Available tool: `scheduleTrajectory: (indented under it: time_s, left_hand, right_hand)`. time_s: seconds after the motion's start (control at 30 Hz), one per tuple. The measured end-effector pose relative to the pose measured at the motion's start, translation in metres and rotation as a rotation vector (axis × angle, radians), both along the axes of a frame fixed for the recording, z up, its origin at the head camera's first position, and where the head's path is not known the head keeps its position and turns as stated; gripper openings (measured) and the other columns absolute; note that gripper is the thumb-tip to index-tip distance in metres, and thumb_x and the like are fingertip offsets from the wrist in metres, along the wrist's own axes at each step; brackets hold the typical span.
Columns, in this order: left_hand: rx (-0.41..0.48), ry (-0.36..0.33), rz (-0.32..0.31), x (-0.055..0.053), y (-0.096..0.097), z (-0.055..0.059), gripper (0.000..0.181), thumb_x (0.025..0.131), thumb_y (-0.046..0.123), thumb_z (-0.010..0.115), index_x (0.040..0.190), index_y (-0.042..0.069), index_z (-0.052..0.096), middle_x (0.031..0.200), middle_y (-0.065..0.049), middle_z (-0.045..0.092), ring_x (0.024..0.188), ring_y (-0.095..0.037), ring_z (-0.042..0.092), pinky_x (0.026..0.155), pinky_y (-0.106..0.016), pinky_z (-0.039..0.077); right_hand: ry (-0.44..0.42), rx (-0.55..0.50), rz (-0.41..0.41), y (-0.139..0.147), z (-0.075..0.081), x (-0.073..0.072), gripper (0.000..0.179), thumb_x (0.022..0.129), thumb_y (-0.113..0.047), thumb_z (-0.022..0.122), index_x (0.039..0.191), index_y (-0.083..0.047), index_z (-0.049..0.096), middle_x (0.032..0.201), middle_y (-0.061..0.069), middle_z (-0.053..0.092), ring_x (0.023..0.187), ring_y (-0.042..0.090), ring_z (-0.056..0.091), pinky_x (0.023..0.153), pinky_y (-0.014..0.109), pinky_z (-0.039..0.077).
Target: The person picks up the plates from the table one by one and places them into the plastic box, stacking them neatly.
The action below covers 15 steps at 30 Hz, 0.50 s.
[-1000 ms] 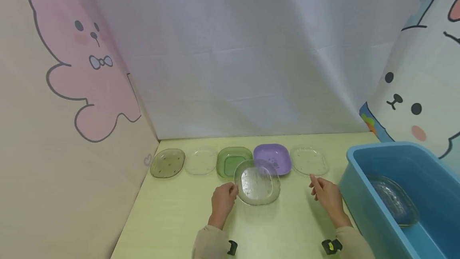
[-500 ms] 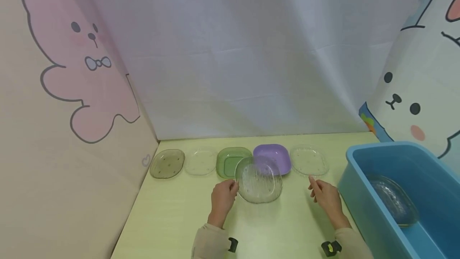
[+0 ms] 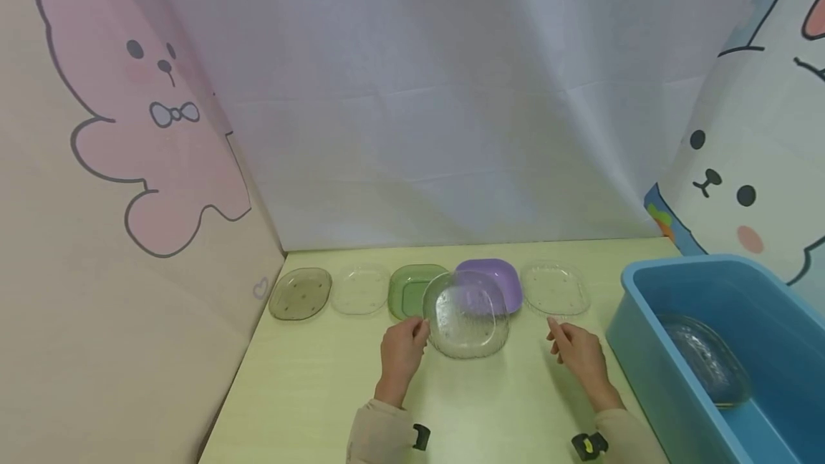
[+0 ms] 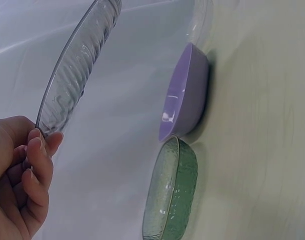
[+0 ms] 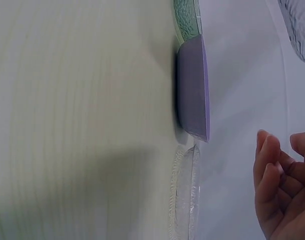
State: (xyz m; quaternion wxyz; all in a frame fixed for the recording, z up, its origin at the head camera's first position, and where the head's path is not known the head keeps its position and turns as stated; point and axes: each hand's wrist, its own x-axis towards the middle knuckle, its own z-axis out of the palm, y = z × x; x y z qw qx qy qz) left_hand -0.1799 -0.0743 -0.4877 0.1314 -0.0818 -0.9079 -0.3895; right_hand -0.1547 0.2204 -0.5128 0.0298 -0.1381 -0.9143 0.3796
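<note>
A clear glass plate with a rippled rim is held up above the table, its left edge pinched between thumb and fingers of my left hand. From the left wrist the plate appears nearly edge-on, raised clear of the table. In the head view it overlaps a purple dish and the corner of a green dish behind it. My right hand hovers over the table to the right, fingers loosely curled and holding nothing; a clear scalloped plate lies just beyond it.
Farther left along the back row lie another clear plate and a brownish spotted plate. A blue tub stands at the right, with a glass dish inside. A white sheet hangs behind the table.
My left hand has raised the clear plate slightly and carried it a little away and to the right. My right hand has shifted slightly left.
</note>
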Motion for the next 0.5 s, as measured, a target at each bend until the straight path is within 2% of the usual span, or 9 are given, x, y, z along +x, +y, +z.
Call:
scheduleTrajectory:
  time_s: [0.3,0.5]
  left_hand:
    - [-0.008,-0.010,-0.001,0.003,0.001,-0.004,0.029,0.089,0.017,0.057,0.061,0.012,0.055,0.052,0.004,0.057,0.042,0.003,0.045,0.043,-0.017,0.034]
    - [-0.017,-0.012,-0.009,0.005,0.001,-0.009,0.028,0.089,0.018,0.057,0.062,0.013,0.059,0.052,0.004,0.058,0.042,0.004,0.044,0.042,-0.016,0.033]
  right_hand:
    - [0.048,-0.096,0.073,-0.021,0.001,-0.002,0.049,0.096,-0.043,0.041,0.078,-0.003,0.063,0.059,0.001,0.058,0.047,0.010,0.050,0.047,0.024,0.036]
    - [0.069,-0.179,0.146,-0.034,-0.003,-0.002,0.047,0.097,-0.038,0.041,0.074,-0.002,0.061,0.057,0.001,0.056,0.043,0.010,0.048,0.045,0.023,0.036]
